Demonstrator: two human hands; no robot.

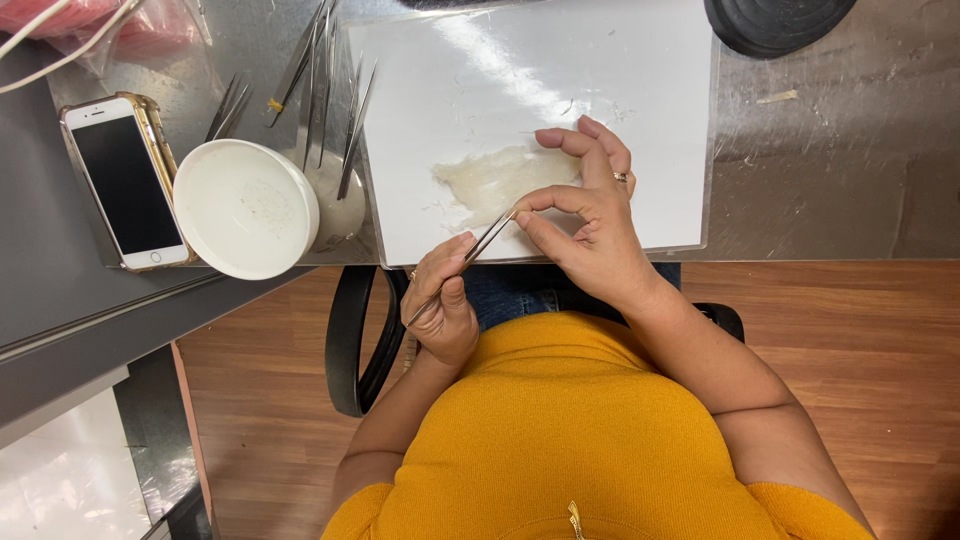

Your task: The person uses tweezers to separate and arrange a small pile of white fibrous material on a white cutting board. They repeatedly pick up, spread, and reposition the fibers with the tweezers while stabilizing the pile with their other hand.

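My left hand (445,312) grips slim metal tweezers (470,262) near their back end, just off the table's front edge. The tips point up and right to my right hand (598,235). There my thumb and forefinger pinch together on the tweezers' tip; I cannot see whether anything tiny sits between them. My other right fingers, one with a ring, curve over a pale, translucent fibrous piece (485,180). That piece lies on a white sheet (600,70).
The sheet rests on a steel table (820,170). Left of it are several spare tweezers (320,90), a white bowl (245,208) and a phone (125,180). A black round object (775,20) sits at the back right. A black chair (350,340) stands on wooden floor below.
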